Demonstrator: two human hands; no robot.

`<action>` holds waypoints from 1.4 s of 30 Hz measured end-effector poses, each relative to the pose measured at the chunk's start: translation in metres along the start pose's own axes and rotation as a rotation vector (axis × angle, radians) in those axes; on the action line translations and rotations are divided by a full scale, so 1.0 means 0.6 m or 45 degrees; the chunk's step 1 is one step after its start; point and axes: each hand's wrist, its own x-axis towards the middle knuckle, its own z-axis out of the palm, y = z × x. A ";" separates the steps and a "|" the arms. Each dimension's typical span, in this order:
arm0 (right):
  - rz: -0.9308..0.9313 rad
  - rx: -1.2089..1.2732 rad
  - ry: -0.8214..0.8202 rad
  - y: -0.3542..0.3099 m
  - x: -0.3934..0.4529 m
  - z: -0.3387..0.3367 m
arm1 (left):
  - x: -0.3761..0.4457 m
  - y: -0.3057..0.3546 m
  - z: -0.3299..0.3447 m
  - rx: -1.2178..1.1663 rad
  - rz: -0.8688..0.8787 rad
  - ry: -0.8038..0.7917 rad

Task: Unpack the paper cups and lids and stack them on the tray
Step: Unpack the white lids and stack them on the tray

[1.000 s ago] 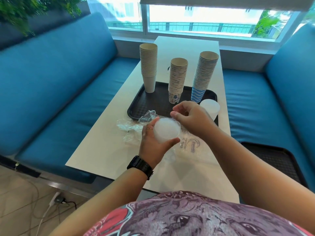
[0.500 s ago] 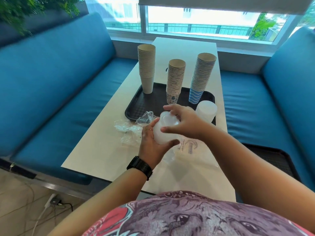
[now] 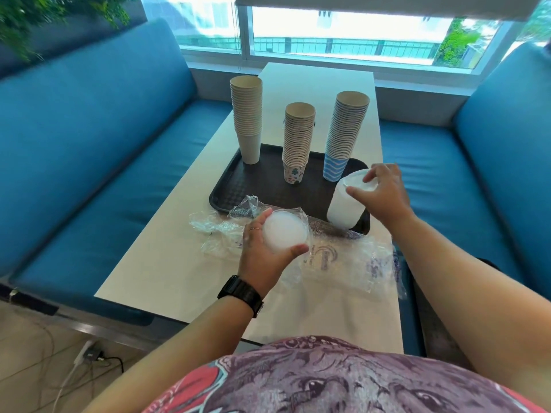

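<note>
Lid stack [image 3: 346,204] stands on near-right corner of black tray [image 3: 238,186], tilted a bit. Right hand [image 3: 384,192] at its top, thumb + fingers curled round the rim of the top lid [image 3: 356,181]: narrow grip, holding it. Left hand [image 3: 265,251] over the worktop [image 3: 167,272] nearer the person, grip curled round a bundle of lids [image 3: 284,235], round face up toward cam, partly in clear plastic wrap [image 3: 348,260]. Wrap lies crumpled on worktop under/beside that hand, some over tray's near edge. Black watch [image 3: 243,295] on left wrist.

On tray, far side, 3 upright cup stacks: plain beige stack [image 3: 247,119] left, patterned stack [image 3: 298,141] mid, blue-striped stack [image 3: 344,134] right, just beside lid stack. Blue benches [image 3: 74,138] both sides of worktop, window [image 3: 343,34] beyond.
</note>
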 end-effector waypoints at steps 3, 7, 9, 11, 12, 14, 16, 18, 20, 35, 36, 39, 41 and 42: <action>0.007 -0.076 -0.071 0.025 0.002 0.010 | -0.001 -0.002 0.003 0.010 0.002 -0.002; -0.016 -0.135 -0.152 0.033 0.003 0.019 | -0.001 -0.002 0.004 0.014 -0.013 0.003; -0.025 -0.173 -0.178 0.031 0.007 0.022 | -0.003 -0.001 0.005 0.013 -0.022 0.009; -0.024 -0.207 -0.206 0.031 0.009 0.024 | -0.004 -0.002 0.005 0.005 -0.022 0.023; -0.023 -0.224 -0.218 0.031 0.010 0.025 | -0.004 -0.002 0.005 0.002 -0.021 0.026; -0.019 -0.251 -0.230 0.030 0.010 0.027 | -0.005 -0.001 0.005 0.003 -0.022 0.027; -0.010 -0.279 -0.226 0.027 0.009 0.029 | -0.006 0.000 0.005 -0.008 -0.025 0.037; -0.013 -0.319 -0.219 0.023 0.009 0.033 | -0.007 0.000 0.004 -0.014 -0.029 0.041; -0.018 -0.364 -0.231 0.022 0.010 0.034 | -0.007 -0.001 0.004 -0.011 -0.028 0.039; -0.115 0.192 -0.709 -0.121 -0.081 0.047 | -0.012 0.008 -0.006 -0.099 -0.023 0.035; -0.064 0.245 -0.760 -0.122 -0.088 0.054 | -0.013 0.009 -0.008 -0.101 -0.022 0.030; 0.088 0.361 -0.826 -0.122 -0.102 0.064 | -0.014 0.012 -0.012 -0.107 -0.020 0.024; 0.149 0.446 -0.843 -0.119 -0.106 0.069 | -0.016 0.014 -0.015 -0.084 -0.017 0.002; 0.169 0.470 -0.844 -0.120 -0.107 0.069 | -0.017 0.015 -0.016 -0.070 -0.011 -0.015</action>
